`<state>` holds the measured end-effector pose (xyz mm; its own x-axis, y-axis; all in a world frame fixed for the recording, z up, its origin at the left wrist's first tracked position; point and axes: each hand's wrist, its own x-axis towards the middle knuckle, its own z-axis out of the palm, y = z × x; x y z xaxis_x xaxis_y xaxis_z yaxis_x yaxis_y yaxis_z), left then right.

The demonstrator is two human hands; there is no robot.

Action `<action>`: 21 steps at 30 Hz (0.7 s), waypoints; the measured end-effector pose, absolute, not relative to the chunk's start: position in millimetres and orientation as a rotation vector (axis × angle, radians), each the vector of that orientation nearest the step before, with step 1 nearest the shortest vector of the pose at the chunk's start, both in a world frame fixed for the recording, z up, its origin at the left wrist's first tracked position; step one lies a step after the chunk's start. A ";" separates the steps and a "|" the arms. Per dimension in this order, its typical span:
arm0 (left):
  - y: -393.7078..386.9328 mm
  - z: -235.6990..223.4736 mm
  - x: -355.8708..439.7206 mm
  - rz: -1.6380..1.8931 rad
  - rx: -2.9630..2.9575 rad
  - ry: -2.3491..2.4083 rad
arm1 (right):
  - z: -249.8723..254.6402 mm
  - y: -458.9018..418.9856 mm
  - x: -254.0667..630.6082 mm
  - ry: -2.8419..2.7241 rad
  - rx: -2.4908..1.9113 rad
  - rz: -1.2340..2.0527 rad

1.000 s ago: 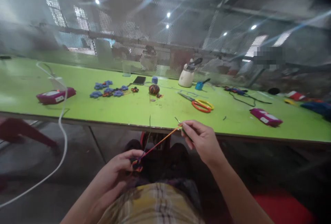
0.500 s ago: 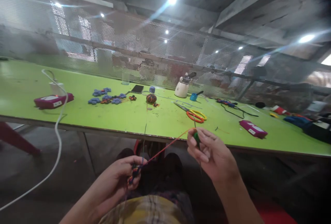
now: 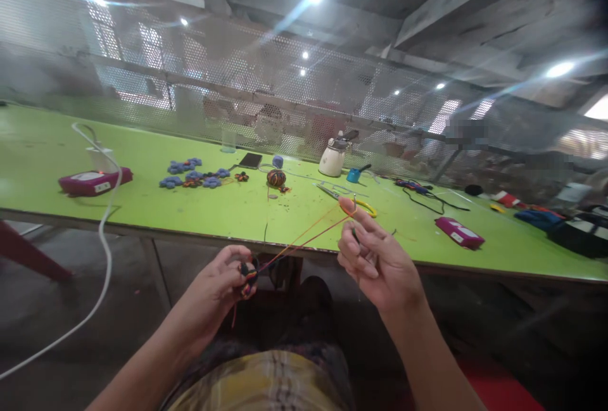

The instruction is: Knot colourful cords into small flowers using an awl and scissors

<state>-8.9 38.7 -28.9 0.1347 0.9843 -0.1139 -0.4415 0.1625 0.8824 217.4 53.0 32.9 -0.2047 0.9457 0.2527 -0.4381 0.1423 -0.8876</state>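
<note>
My left hand (image 3: 213, 294) is closed on a small crocheted piece (image 3: 247, 280) in dark and bright mixed colours, below the table's front edge. My right hand (image 3: 382, 265), to the right, grips a crochet hook (image 3: 354, 233) with a green handle, mostly hidden by the fingers. Two strands of orange-red yarn (image 3: 304, 241) stretch taut from the piece up to the hook's tip. A ball of multicoloured yarn (image 3: 276, 178) lies on the table beyond my hands. Scissors (image 3: 367, 208) with yellow and orange handles lie just behind my right hand, partly covered by it.
On the green table (image 3: 156, 211) lie several blue crocheted flowers (image 3: 209, 178), a phone (image 3: 251, 160) and two purple socket boxes (image 3: 92, 183). A cream jug (image 3: 331, 163) and a small blue pot (image 3: 353, 175) stand at the back. A white cable (image 3: 105, 252) hangs over the left front edge.
My right hand has risen with the hook, and two strands now run to it instead of one. My left hand has moved up and left a little, showing more of the crocheted piece.
</note>
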 end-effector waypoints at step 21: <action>46.1 -9.1 4.8 1.172 1.125 0.940 | 42.8 69.0 212.4 -1.236 -0.713 1.337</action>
